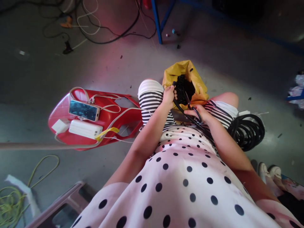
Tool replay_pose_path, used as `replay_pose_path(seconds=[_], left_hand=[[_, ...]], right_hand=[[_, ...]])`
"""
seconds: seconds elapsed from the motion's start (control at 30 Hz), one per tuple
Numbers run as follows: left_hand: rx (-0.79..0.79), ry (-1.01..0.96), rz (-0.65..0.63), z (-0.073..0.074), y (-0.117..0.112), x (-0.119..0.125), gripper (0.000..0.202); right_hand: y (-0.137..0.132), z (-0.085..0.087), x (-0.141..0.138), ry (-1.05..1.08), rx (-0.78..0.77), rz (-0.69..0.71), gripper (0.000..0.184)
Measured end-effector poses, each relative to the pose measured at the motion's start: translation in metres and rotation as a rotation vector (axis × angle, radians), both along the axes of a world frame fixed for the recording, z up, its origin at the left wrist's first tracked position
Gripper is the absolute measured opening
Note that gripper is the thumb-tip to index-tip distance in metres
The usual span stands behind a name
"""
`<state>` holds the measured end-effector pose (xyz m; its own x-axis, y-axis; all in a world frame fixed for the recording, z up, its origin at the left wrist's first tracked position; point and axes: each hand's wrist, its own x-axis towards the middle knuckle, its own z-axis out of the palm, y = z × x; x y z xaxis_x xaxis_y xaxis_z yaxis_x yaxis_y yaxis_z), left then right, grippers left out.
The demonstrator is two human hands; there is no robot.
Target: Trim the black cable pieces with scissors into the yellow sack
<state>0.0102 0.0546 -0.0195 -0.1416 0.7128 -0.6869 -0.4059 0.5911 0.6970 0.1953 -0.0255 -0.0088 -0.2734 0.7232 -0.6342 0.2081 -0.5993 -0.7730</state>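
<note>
My left hand (169,96) is closed around the end of a black cable (181,109), over the near left side of the yellow bag (200,79). My right hand (200,113) grips a pair of scissors (196,113) by the dark handle loops. Their blades point up and away over the bag's mouth, beside the cable. Inside the bag lies a heap of black scraps (181,91). From my left hand the cable runs back past my right hand towards my lap. At my right thigh sits a coil of black cable (248,131).
A red stool (111,118) on my left bears a phone (84,110), a white power bank (85,129) and white cords. Blue table legs (157,22) and loose floor cables (114,36) lie ahead. A co-worker's shoes (269,171) show at right; a plastic stool (59,205) stands behind left.
</note>
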Motion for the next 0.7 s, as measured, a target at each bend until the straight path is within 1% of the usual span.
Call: replay_pose_path(seconds=[0.03, 0.07, 0.13, 0.2, 0.27, 0.3, 0.37, 0.47, 0.6, 0.7], left_hand=[[-0.007, -0.047, 0.035, 0.003, 0.001, 0.0, 0.025], [-0.01, -0.085, 0.058, 0.007, 0.001, 0.001, 0.026], [-0.011, -0.131, 0.07, 0.015, -0.003, 0.007, 0.028], [0.002, -0.138, 0.033, 0.022, -0.012, 0.014, 0.028], [0.04, -0.112, -0.046, 0.027, -0.022, 0.019, 0.027], [0.066, -0.086, -0.093, 0.028, -0.027, 0.019, 0.026], [0.135, -0.009, -0.186, 0.028, -0.034, 0.018, 0.024], [0.273, 0.157, -0.296, 0.021, -0.039, 0.01, 0.022], [0.447, 0.339, -0.401, 0.014, -0.041, 0.001, 0.013], [0.488, 0.397, -0.444, 0.015, -0.041, -0.001, 0.008]], right_hand=[[-0.01, 0.006, -0.002, 0.019, -0.022, -0.007, 0.062], [-0.019, 0.011, -0.004, 0.024, -0.028, -0.045, 0.063], [-0.032, 0.015, -0.011, 0.01, -0.017, -0.158, 0.064], [-0.037, 0.015, -0.016, -0.028, 0.017, -0.249, 0.064], [-0.034, 0.013, -0.017, -0.098, 0.069, -0.282, 0.064], [-0.031, 0.013, -0.015, -0.144, 0.097, -0.272, 0.064], [-0.024, 0.015, -0.009, -0.238, 0.133, -0.208, 0.066], [-0.012, 0.021, 0.001, -0.314, 0.131, -0.082, 0.067], [-0.004, 0.03, 0.005, -0.292, 0.111, -0.033, 0.066], [-0.002, 0.029, 0.004, -0.258, 0.124, -0.033, 0.064]])
